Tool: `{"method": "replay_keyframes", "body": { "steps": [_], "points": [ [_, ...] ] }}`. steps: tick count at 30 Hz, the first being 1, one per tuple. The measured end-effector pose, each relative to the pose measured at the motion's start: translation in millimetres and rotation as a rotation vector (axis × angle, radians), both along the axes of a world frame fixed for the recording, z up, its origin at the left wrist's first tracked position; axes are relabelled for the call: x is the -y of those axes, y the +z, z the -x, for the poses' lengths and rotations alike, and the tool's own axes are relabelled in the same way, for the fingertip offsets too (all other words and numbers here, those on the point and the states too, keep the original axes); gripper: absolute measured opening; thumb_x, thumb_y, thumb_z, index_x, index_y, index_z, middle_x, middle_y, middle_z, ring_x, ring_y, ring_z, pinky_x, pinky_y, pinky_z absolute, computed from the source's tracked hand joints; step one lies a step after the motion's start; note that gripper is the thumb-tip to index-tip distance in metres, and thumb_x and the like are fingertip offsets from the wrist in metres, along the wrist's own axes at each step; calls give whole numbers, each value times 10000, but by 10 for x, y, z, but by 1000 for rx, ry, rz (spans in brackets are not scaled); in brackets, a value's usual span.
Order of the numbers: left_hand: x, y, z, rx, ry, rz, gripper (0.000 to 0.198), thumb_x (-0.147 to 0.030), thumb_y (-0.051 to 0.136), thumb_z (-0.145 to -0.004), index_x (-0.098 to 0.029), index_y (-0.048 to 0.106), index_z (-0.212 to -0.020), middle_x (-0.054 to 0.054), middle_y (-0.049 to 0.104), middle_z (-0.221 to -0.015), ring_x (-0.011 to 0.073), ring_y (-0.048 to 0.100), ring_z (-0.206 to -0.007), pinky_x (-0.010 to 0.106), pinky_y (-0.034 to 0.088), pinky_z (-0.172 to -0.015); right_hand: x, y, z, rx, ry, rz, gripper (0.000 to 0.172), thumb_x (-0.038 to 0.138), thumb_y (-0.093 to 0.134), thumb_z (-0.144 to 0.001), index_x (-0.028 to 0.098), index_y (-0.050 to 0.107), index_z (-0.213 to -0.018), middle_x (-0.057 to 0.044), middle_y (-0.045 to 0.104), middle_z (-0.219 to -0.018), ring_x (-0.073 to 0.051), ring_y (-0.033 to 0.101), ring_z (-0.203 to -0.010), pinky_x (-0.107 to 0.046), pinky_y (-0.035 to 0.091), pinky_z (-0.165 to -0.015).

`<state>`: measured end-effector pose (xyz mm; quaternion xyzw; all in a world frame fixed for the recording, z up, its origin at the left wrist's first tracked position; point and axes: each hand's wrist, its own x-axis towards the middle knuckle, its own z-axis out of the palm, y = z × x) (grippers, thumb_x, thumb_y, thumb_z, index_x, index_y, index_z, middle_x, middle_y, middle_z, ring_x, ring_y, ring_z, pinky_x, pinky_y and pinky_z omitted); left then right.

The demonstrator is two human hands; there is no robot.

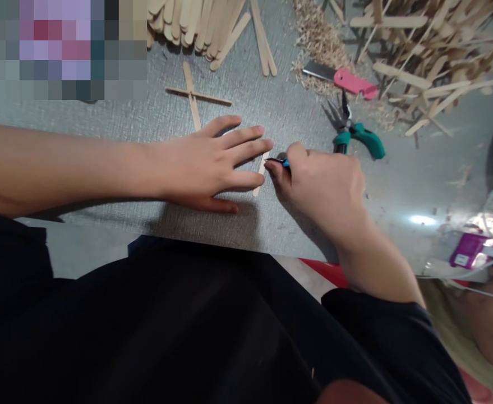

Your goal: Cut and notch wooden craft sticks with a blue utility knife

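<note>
Fingers [252,150] of the left hand [199,168] lie spread over a wooden stick [263,164] toward the table's [397,191] near edge, watched by me from afar, while the right hand [326,182] pinches a pointed tool [287,163], its tip at the stick, touching or not I cannot tell. Farther right, green-handled pliers [370,140] lie near a pink-handled knife [354,83] and wood shavings [317,33]; crossed sticks [193,106] and a stick pile [191,22] occupy the far side.
</note>
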<state>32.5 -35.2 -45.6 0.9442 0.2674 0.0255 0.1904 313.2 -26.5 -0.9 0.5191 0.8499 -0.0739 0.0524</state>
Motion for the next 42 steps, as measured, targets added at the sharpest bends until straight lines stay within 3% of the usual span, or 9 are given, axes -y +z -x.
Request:
{"method": "replay_keyframes", "body": {
  "steps": [5,10,16,21,29,35,38,40,42],
  "points": [
    [9,-22,22,50,-21,-56,626,-593,912,-1055,-212,709,-1509,254,322,-2025,569,286,-1902,844,249,-1493,-10,49,53,89,-11,35,560,671,528,-1199,193,819,-1185,-170,799,-846,-336,721,-726,-416,342,-705],
    [8,4,75,93,-20,-54,567,-576,794,-1115,-296,704,-1600,132,230,-2081,536,244,-1924,856,256,-1496,5,111,106,231,48,6,549,580,449,-1242,172,815,-1276,-173,844,-914,-313,725,-750,-396,291,-701],
    [18,6,96,110,-41,-133,864,-612,822,-1103,-365,492,-1863,194,136,-2094,586,200,-1921,920,269,-1458,1,179,147,300,53,43,551,551,404,-1264,170,799,-1316,-166,851,-934,-321,755,-804,-397,257,-698],
    [-9,6,59,19,-68,-103,840,-643,797,-1116,-379,513,-1862,186,209,-2083,523,238,-1933,865,274,-1496,0,165,126,267,58,45,557,556,414,-1261,169,809,-1331,-179,870,-980,-308,746,-800,-382,292,-718],
    [-20,121,34,-79,-88,-121,805,-640,766,-1165,-351,528,-1878,217,249,-2065,538,284,-1912,812,258,-1525,-33,161,116,212,28,93,521,564,466,-1238,189,814,-1334,-191,866,-1011,-352,779,-871,-400,365,-756],
    [-39,120,25,-97,-94,-114,886,-678,757,-1131,-362,476,-1910,178,248,-2073,527,318,-1905,822,267,-1521,-113,209,121,162,49,136,493,526,497,-1218,197,853,-1311,-190,854,-981,-384,779,-898,-425,411,-785],
    [-57,132,22,-116,-90,-77,913,-693,727,-1119,-409,403,-1924,73,196,-2099,490,269,-1926,845,258,-1514,-134,204,102,144,50,133,492,538,517,-1214,194,861,-1292,-186,838,-952,-389,778,-913,-430,422,-807],
    [-64,153,22,-125,-90,-59,899,-720,706,-1128,-404,420,-1920,48,185,-2104,504,232,-1935,844,231,-1518,-135,198,91,149,58,110,491,548,534,-1210,190,863,-1276,-181,829,-931,-382,772,-896,-426,416,-804],
    [-64,188,17,-148,-106,-78,880,-727,708,-1144,-363,470,-1908,126,210,-2092,549,250,-1919,830,233,-1518,-132,206,90,153,71,108,497,551,534,-1211,184,864,-1263,-182,825,-916,-377,766,-883,-420,403,-794]
  ]
}}
